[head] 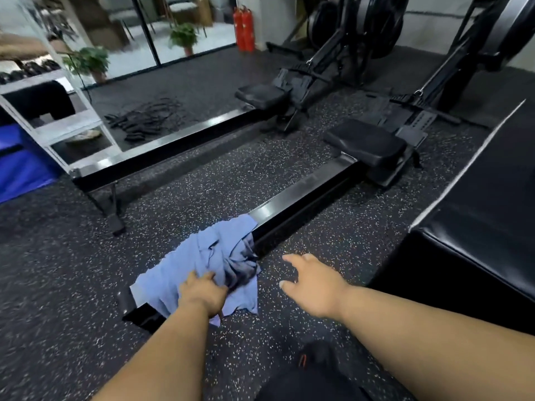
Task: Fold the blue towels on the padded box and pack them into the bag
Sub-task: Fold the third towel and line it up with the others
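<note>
This is a gym with a dark rubber floor (72,270) that has tiny light specks all over it. Two long black rowing machines sit on it, and the near rowing machine (304,195) has a shiny metal rail. A soft, crumpled blue towel (208,256) is draped over the near end of that rail, hanging down toward the floor. It looks thin and floppy, with lots of folds.

The left hand (202,293) rests on the towel, and its fingers curl into the cloth, gripping a bunch of it. The right hand (309,282) is just beside the towel in the air, with its fingers spread and holding nothing.

I think this is the picking-up step, before any folding. Next, the towel likely needs lifting off the rail and carrying to the padded box (477,227), the big smooth black block on the right. No bag shows here.
</note>
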`<state>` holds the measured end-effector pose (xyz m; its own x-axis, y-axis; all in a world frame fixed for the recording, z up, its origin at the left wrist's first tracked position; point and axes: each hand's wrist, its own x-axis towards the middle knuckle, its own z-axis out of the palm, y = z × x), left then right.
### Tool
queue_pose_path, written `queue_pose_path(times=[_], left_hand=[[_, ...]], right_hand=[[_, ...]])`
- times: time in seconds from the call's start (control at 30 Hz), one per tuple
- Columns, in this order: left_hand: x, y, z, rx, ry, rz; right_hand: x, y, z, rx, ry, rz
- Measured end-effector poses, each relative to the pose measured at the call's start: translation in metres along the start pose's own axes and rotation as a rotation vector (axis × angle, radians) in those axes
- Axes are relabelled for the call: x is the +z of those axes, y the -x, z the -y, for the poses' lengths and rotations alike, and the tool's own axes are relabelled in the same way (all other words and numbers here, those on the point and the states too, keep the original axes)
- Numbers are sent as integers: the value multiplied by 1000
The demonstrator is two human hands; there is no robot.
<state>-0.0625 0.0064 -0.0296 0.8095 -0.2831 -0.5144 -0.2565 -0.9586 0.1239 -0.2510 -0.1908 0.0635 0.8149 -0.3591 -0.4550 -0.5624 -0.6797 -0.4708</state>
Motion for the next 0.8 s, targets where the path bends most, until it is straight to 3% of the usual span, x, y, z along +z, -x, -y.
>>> queue_pose_path(times=[0.3,0.47,0.63,0.8], left_hand=[[16,-77,10,-63,-26,17],[11,-72,13,-94,231,-87],[-8,-33,3,-27,658,-173],[-24,0,11,-27,476,-54]], right_hand=[[9,-46,-8,-24,-2,36],[9,-39,-4,10,-37,13],[4,-14,10,6,-88,-30],[-5,27,26,-24,-116,-79]])
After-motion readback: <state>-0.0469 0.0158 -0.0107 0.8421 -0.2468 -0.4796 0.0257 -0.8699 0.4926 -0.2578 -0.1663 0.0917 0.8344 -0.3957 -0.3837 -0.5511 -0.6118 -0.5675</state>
